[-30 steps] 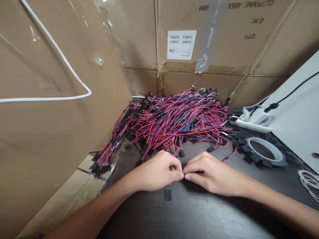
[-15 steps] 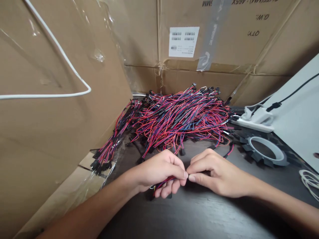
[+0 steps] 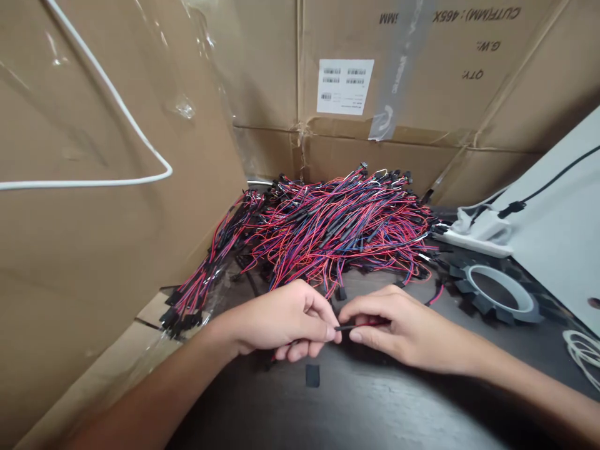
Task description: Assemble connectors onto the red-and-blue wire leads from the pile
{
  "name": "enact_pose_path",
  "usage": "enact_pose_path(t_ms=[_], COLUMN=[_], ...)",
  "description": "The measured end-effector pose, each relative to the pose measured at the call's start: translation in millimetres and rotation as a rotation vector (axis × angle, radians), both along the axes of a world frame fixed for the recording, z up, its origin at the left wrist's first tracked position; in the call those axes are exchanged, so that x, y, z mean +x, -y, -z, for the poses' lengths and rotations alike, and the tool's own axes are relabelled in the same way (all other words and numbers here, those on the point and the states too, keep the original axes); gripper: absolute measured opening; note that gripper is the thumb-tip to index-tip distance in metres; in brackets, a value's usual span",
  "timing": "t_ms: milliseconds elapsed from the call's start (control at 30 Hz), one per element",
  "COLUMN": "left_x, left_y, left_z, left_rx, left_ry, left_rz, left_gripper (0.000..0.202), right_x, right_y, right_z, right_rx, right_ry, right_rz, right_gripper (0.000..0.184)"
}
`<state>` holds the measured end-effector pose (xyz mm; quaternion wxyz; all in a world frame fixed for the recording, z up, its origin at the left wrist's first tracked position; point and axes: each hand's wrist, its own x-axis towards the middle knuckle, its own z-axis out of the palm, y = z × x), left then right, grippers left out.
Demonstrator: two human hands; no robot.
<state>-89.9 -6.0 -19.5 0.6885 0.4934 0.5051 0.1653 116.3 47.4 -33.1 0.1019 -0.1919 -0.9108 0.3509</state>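
My left hand [image 3: 300,325] is closed, thumb and forefinger pinching the black-covered stretch of a thin wire harness [image 3: 345,327]. From that pinch the harness runs right, its red wire passing into my right hand [image 3: 394,322]. The right thumb and forefinger curve round the wire with a small gap at their tips; its other fingers are curled and mostly hidden. Part of the harness shows below my left palm. A small black square piece [image 3: 312,375] lies on the dark table [image 3: 375,400] just in front of my left fingers.
Behind my hands lies a large heap of red, blue and black wire harnesses [image 3: 347,225], with a bundle [image 3: 201,281] at left. A roll with black pieces round its rim [image 3: 527,300], a white power strip [image 3: 478,240] and a coiled white cord [image 3: 581,350] are at right. Cardboard boxes [image 3: 262,69] stand behind and left.
My fingertips, touching before, have parted slightly, and the black-covered wire now shows between them. My left hand has shifted a little left. The black square, mostly covered earlier, is now in plain sight.
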Motion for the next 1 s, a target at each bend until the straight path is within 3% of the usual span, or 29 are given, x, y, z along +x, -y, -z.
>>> enact_pose_path(t_ms=[267,400,500,600,667,733,833,900,1000], left_x=[3.2,-4.6,-13.9,-21.1,-22.8,-21.7,-17.1,-12.9,-3.7], left_y=[1.4,-0.5,0.2,3.7,6.3,7.6,6.0,4.2,4.7], left_z=[9.4,1.1,-10.4,-18.6,-20.2,-19.2,-15.1,-11.5,-5.7], left_rx=[-0.028,0.089,0.266,0.408,0.447,0.463,0.508,0.606,0.79], left_ry=[0.102,0.13,0.227,0.286,0.332,0.401,0.387,0.363,0.329], left_rz=[-0.036,-0.049,-0.067,0.021,0.06,0.021,-0.119,-0.147,-0.151], left_gripper=[0.027,0.022,0.044,0.055,0.061,0.066,0.042,0.028,0.031], right_x=[-3.0,-0.3,2.4,4.2,4.7,4.1,0.5,-4.0,-12.6], right_y=[12.0,3.5,-4.6,-9.5,-10.2,-9.0,-3.4,3.2,15.6], right_z=[13.5,12.4,8.2,2.5,-0.8,-3.0,-4.1,-5.0,-7.9], right_rx=[0.328,0.37,0.29,0.202,0.146,0.077,-0.085,-0.202,-0.301], right_ry=[-0.118,-0.088,-0.163,-0.225,-0.243,-0.262,-0.282,-0.286,-0.28], right_rz=[-0.062,-0.012,0.063,0.136,0.168,0.19,0.2,0.184,0.141], right_gripper=[0.026,0.025,0.023,0.024,0.026,0.029,0.034,0.034,0.031])
